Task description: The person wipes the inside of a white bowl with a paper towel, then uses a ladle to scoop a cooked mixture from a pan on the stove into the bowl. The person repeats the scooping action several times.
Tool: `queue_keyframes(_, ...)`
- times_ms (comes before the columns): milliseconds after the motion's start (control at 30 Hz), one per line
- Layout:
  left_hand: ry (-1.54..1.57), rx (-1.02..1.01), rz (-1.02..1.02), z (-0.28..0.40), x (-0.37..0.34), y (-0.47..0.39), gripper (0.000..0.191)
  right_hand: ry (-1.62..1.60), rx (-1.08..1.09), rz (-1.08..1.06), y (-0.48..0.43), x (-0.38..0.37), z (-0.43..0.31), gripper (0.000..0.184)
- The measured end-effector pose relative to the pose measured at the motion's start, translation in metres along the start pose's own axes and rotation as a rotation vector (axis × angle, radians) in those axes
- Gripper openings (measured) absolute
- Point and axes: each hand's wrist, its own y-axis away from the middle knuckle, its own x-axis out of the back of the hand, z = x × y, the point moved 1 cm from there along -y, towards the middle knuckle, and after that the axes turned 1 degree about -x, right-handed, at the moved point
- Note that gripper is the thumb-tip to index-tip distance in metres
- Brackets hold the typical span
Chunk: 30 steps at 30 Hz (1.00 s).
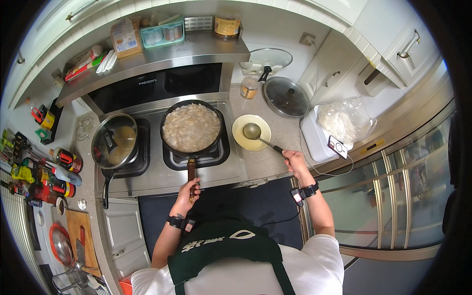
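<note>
My left hand grips the brown handle of a dark frying pan on the right burner. Pale, bubbling food in cloudy liquid fills the pan almost to its rim; I cannot tell what the food is. In my right hand is the dark handle of a metal ladle. Its bowl rests over a pale yellow bowl on the counter, right of the stove. On the left burner stands a second pan under a glass lid, with yellowish food beneath.
A lidded pan and a jar stand behind the yellow bowl. To the right, a white container carries a plastic bag, with a phone at its edge. Sauce bottles crowd the left counter, near a cutting board with a cleaver.
</note>
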Motion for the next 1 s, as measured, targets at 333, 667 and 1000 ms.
queue_keyframes(333,0.009,0.002,-0.008,0.0,0.001,0.0,0.025,0.775,0.557,0.21,0.006,-0.014,0.032,0.024)
queue_keyframes(667,0.022,0.0,0.001,-0.001,0.001,0.0,0.024,1.236,0.885,0.294,0.03,-0.013,0.043,0.038)
queue_keyframes(1000,0.034,-0.012,0.004,-0.002,0.003,-0.002,0.023,-0.162,-0.004,0.06,0.031,-0.02,0.011,0.03)
